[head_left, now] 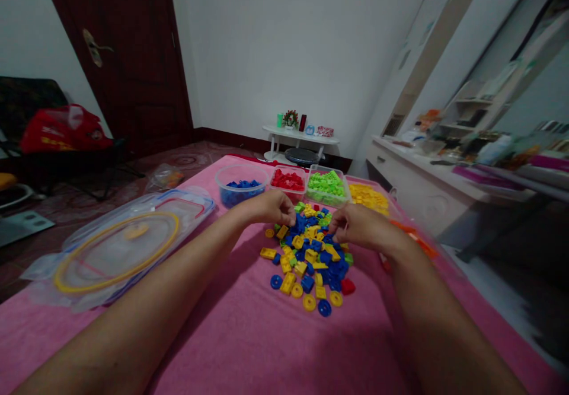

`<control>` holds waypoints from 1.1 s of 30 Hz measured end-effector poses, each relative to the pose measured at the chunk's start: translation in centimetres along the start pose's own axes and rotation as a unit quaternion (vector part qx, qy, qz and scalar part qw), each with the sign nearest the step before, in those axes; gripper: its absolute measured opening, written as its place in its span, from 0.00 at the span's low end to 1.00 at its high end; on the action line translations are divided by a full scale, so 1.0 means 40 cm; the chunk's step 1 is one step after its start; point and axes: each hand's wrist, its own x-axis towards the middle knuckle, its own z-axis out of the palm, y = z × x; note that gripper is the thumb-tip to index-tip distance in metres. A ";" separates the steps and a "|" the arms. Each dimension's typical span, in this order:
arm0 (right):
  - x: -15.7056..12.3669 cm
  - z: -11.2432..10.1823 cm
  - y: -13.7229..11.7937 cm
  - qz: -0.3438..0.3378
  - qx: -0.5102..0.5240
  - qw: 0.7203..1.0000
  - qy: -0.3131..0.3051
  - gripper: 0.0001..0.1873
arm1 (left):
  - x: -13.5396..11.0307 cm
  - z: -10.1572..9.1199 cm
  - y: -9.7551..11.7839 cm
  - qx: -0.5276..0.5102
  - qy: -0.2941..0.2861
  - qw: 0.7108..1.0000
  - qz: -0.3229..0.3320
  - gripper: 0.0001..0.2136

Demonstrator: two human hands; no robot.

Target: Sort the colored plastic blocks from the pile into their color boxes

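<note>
A loose heap of plastic building bricks [311, 252], mostly blue and yellow with some green and red, lies on the pink cloth. At its far left edge is my left hand [272, 206], fingers bent together in a pinch beside blue bricks [301, 224]. My right hand [358, 224] reaches into the heap's far right side, its fingers curled down among the bricks. Whatever either hand may grip is hidden or too small to name. Wheel-like round pieces, such as a blue wheel [324, 308] and a yellow wheel [309, 302], lie along the near edge.
Behind the heap stand a round tub [222, 177] of blue bricks and clear boxes of red bricks [288, 180], green bricks [326, 186] and yellow bricks [368, 198]. Orange pieces [418, 239] lie at right. Stacked clear lids [133, 247] cover the table's left side.
</note>
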 end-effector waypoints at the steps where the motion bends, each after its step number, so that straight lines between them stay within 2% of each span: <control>1: -0.006 0.000 0.000 -0.002 -0.006 1.000 -0.025 0.11 | -0.005 0.006 0.007 -0.012 -0.045 0.999 -0.004 0.07; 2: -0.009 0.005 -0.004 0.001 -0.018 0.999 -0.040 0.15 | -0.008 0.014 0.014 -0.020 -0.079 0.997 -0.010 0.08; 4: -0.008 0.024 -0.022 0.012 -0.049 0.998 -0.045 0.22 | -0.013 0.031 0.027 -0.011 -0.101 0.995 -0.020 0.13; 6: -0.001 0.045 -0.040 0.014 -0.081 0.996 -0.037 0.23 | -0.013 0.051 0.035 0.029 -0.084 0.996 -0.012 0.17; 11: 0.003 0.049 -0.038 0.005 -0.074 0.997 -0.024 0.18 | -0.007 0.090 0.045 0.147 -0.031 0.988 0.030 0.10; 14: -0.005 0.026 -0.026 0.008 -0.077 0.997 -0.002 0.18 | -0.009 0.075 0.046 0.148 -0.040 0.988 0.017 0.08; 17: -0.002 0.023 -0.031 0.023 -0.079 0.995 0.065 0.19 | -0.019 0.027 0.042 0.139 -0.039 0.989 0.006 0.06; 20: 0.018 0.056 -0.045 0.015 -0.051 0.991 0.121 0.18 | -0.038 -0.023 0.046 0.151 -0.069 0.986 -0.023 0.07; 22: 0.037 0.091 -0.049 -0.013 -0.035 0.992 0.119 0.18 | -0.048 -0.036 0.057 0.154 -0.125 0.977 -0.075 0.10; 24: 0.054 0.122 -0.046 -0.038 -0.025 0.994 0.100 0.19 | -0.053 -0.025 0.073 0.167 -0.188 0.958 -0.140 0.14; 26: 0.066 0.142 -0.038 -0.050 -0.020 0.994 0.096 0.18 | -0.051 0.001 0.090 0.220 -0.229 0.933 -0.171 0.14; 29: 0.074 0.147 -0.023 -0.061 0.005 0.993 0.097 0.16 | -0.044 0.041 0.104 0.323 -0.223 0.907 -0.156 0.07; 31: 0.075 0.140 -0.013 -0.073 0.046 0.991 0.098 0.16 | -0.041 0.048 0.099 0.322 -0.202 0.912 -0.156 0.03; 33: 0.074 0.130 -0.006 -0.085 0.104 0.986 0.103 0.16 | -0.039 0.039 0.083 0.249 -0.173 0.938 -0.166 0.02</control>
